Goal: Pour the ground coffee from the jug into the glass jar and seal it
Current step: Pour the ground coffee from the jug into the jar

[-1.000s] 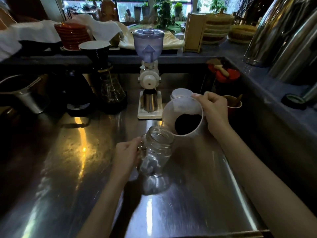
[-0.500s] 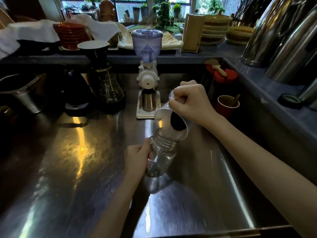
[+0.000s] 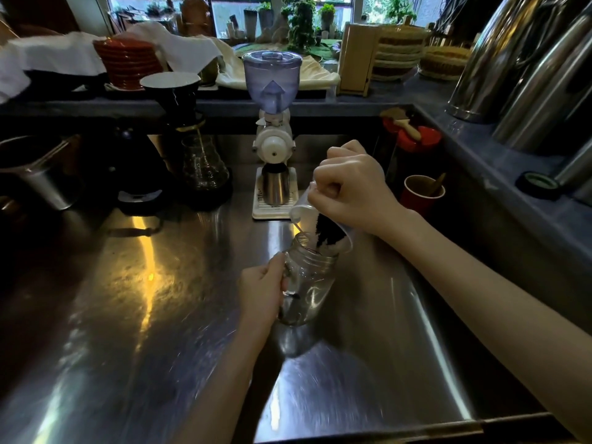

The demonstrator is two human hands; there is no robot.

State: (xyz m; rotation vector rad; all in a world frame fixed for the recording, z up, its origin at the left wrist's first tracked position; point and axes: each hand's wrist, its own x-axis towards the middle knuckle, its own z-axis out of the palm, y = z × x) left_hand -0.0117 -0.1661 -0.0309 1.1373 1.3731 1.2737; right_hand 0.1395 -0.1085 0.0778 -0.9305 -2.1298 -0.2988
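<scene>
At centre, the left hand [image 3: 261,291] grips the glass jar [image 3: 306,283] by its side handle; glass is slick and fragile, so that handle looks like the safest hold. The right hand [image 3: 350,187] clutches the light plastic jug [image 3: 315,225], tipping ground coffee [image 3: 325,232] over the jar's mouth. No lid is discernible.

A white grinder [image 3: 273,136] with a bluish hopper stands at the back of the steel desk [image 3: 153,315], a metal cup [image 3: 275,187] under its spout. Left of it are a glass carafe [image 3: 205,165] and a black dripper [image 3: 174,91]. A red cup [image 3: 421,193] stands at right, near tall steel flasks [image 3: 519,65].
</scene>
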